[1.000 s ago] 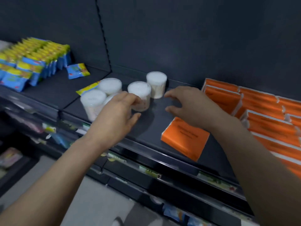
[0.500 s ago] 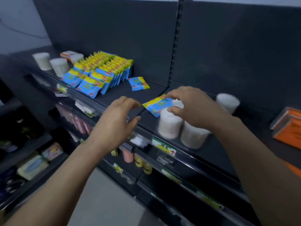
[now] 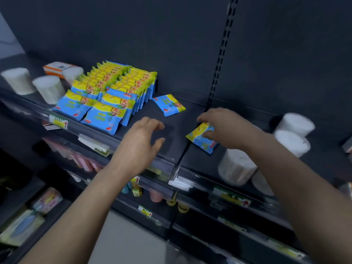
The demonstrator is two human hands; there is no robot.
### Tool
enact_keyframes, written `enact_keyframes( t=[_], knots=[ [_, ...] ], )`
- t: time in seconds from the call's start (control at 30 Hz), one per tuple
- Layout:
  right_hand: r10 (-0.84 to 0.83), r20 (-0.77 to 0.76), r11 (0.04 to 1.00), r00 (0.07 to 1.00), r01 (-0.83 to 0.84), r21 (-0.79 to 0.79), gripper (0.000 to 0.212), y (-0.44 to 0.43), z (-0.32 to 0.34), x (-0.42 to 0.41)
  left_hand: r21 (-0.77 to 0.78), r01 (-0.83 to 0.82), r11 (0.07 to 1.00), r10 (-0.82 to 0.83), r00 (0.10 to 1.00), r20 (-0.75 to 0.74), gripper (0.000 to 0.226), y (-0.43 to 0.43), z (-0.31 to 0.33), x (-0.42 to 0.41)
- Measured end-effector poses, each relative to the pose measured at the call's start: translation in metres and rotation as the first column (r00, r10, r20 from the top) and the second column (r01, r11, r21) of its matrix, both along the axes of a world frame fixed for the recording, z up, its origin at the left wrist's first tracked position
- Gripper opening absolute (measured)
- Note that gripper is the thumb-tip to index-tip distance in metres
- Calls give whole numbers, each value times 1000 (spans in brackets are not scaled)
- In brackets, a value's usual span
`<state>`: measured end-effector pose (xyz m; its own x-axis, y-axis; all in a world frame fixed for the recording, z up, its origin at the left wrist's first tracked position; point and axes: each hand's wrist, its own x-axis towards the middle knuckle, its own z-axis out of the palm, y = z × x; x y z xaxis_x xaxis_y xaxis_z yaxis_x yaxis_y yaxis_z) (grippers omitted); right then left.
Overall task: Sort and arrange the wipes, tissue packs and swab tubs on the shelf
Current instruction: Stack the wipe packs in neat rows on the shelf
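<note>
Packet of wipes (image 3: 199, 139), flat and glossy, is pinched by the right hand (image 3: 227, 128); left hand (image 3: 138, 144) hovers loosely spread.

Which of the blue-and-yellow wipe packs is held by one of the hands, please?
The rightmost loose pack, pinched by the right hand; the other loose pack lies untouched behind it, and the rest stand in rows.

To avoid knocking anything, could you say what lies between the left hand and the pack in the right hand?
Only bare shelf, crossed by the panel seam, in the head view.
</note>
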<state>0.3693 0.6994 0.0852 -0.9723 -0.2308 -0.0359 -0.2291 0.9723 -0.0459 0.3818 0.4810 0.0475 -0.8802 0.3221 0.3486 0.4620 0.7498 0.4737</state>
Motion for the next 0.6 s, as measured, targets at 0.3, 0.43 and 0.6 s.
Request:
enact_keyframes(
  t=[0.3,0.43,0.6],
  knots=[
    [43,84,996,996,-49,78,53,19,-12,-78,-55,19,998,-17,999,37,30,25,-13,-88],
    [75,198,977,977,-112,180,62,20,-24,-100,-113,41,993,-31,996,89,34,33,-20,-128],
    [-8,407,931,913,-142,337,78,24,-41,-117,-323,146,935,-86,978,191,56,42,-37,-180]
  ],
)
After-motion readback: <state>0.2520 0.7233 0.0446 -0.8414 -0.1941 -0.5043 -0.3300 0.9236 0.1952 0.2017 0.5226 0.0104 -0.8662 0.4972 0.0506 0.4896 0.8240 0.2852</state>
